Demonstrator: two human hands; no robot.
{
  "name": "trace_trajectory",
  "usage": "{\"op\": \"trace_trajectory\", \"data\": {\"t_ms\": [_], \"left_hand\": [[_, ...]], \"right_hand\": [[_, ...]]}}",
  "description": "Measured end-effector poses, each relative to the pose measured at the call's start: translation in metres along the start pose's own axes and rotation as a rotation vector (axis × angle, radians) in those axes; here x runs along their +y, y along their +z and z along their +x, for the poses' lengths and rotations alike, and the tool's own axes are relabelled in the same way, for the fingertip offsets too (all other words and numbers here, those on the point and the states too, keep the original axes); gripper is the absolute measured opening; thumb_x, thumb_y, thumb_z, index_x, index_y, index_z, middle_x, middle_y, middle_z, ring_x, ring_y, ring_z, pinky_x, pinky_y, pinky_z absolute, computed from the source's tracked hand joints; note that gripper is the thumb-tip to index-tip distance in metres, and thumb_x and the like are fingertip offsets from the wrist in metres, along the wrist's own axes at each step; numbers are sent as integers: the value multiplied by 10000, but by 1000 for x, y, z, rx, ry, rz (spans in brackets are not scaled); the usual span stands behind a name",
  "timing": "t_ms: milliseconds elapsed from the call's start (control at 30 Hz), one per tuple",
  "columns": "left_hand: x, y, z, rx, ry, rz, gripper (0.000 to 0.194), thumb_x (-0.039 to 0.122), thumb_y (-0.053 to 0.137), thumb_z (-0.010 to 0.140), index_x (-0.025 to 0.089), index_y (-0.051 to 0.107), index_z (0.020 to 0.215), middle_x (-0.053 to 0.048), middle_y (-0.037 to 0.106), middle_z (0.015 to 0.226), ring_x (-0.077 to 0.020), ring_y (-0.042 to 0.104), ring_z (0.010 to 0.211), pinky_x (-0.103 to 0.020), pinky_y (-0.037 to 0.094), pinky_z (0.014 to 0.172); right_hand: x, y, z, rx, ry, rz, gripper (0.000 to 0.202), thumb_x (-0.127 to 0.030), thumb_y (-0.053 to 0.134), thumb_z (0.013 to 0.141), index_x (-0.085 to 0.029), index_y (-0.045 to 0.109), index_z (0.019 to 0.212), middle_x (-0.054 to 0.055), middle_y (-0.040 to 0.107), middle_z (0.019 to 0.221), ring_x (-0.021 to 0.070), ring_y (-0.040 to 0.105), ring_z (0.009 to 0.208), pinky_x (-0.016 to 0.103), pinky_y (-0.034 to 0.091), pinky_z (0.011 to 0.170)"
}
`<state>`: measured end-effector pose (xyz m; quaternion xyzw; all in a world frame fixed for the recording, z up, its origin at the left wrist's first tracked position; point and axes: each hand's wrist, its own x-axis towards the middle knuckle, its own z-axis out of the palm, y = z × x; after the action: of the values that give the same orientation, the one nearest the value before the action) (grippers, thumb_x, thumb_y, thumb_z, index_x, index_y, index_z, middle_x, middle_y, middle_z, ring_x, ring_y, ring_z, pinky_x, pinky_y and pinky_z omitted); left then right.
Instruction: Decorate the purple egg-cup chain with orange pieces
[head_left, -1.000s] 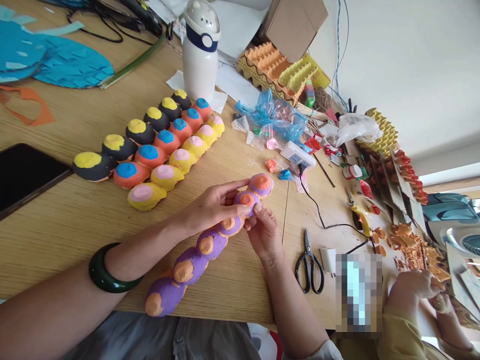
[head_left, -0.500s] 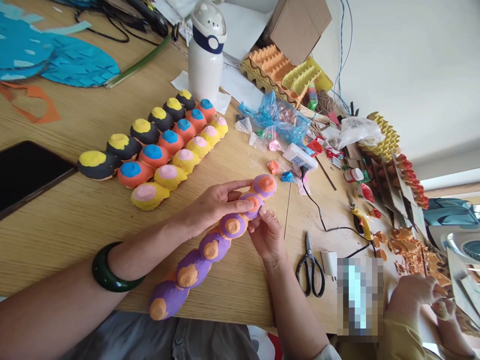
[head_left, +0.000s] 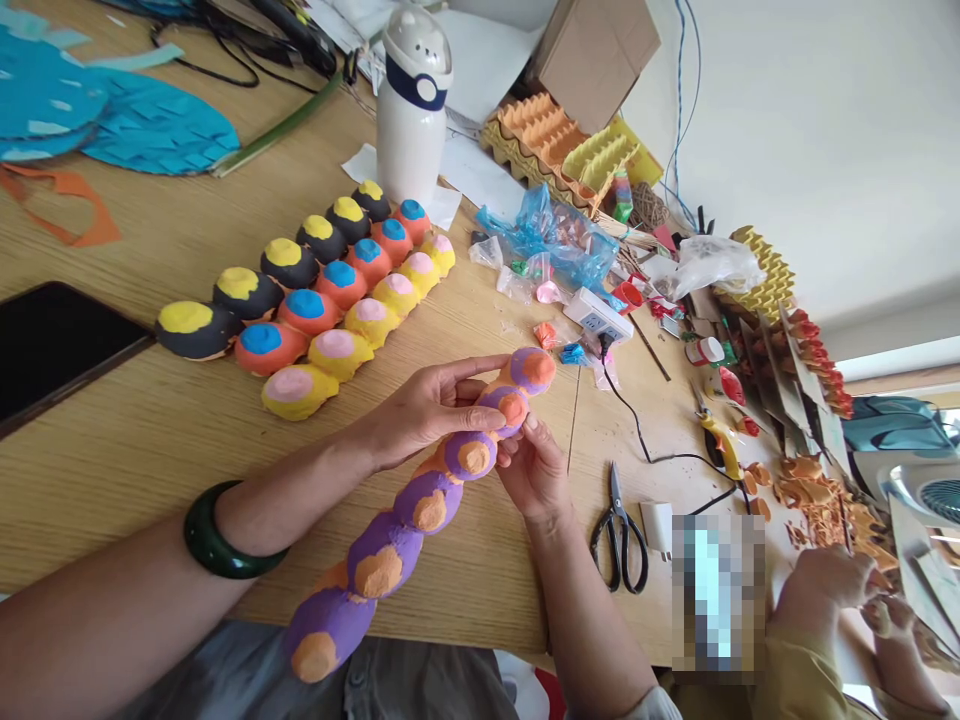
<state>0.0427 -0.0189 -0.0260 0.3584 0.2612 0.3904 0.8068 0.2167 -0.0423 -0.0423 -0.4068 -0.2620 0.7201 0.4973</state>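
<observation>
My left hand (head_left: 420,412), with a dark green bangle on its wrist, holds a purple strip of bumps with orange tops (head_left: 384,552) near its far end, thumb on top. My right hand (head_left: 536,468) pinches the strip's right side at the second bump from that end. The strip slants down toward the table's front edge. Behind my left hand three similar strips lie side by side: black with yellow tops (head_left: 289,262), orange-red with blue tops (head_left: 306,312), and yellow with pink tops (head_left: 341,352).
Black scissors (head_left: 619,540) and a white charger (head_left: 657,528) lie right of my right arm. A white bottle (head_left: 411,130), blue plastic bag (head_left: 577,240) and power strip (head_left: 598,314) stand farther back. A phone (head_left: 64,350) is at left. Another person's hands (head_left: 832,590) work at lower right.
The purple strip has tilted and turned a little, its near end shifting down and left. Both hands keep their grip in nearly the same place.
</observation>
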Motion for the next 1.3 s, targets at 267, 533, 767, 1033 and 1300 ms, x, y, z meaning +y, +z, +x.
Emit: {"op": "trace_trajectory", "data": {"t_ms": [267, 533, 767, 1033, 1300], "left_hand": [[5, 5, -1, 30, -30, -40, 539, 420, 757, 832, 336, 674, 1357, -57, 786, 1031, -261, 730, 844, -328, 563, 702], [1, 10, -2, 44, 22, 24, 639, 350, 792, 791, 325, 632, 1410, -52, 758, 985, -250, 704, 833, -306, 562, 675], [3, 15, -7, 65, 152, 142, 643, 244, 766, 845, 209, 564, 1455, -38, 708, 938, -168, 683, 759, -278, 585, 661], [9, 17, -11, -8, 174, 100, 565, 199, 768, 855, 197, 586, 1390, -14, 724, 891, -141, 700, 713, -258, 601, 656], [5, 16, -11, 5, 182, 98, 546, 247, 770, 874, 180, 576, 1380, -26, 722, 889, -145, 696, 699, -266, 601, 645]], "right_hand": [[2, 1, -1, -19, -40, -59, 305, -433, 869, 720, -201, 674, 736, -73, 394, 567, 81, 330, 501, 196, 398, 461], [3, 2, -2, -22, -57, -63, 292, -427, 880, 734, -196, 705, 767, -61, 471, 596, 75, 394, 512, 189, 430, 482], [5, 0, -2, -70, -91, -69, 318, -452, 898, 714, -200, 710, 766, -30, 598, 661, 79, 446, 528, 213, 431, 497], [4, -3, -3, -120, -90, -72, 332, -460, 916, 690, -215, 725, 805, -32, 615, 670, 88, 456, 525, 221, 437, 482], [5, -2, -2, -124, -76, -44, 304, -436, 925, 687, -212, 757, 804, -18, 656, 694, 86, 484, 527, 215, 444, 485]]}}
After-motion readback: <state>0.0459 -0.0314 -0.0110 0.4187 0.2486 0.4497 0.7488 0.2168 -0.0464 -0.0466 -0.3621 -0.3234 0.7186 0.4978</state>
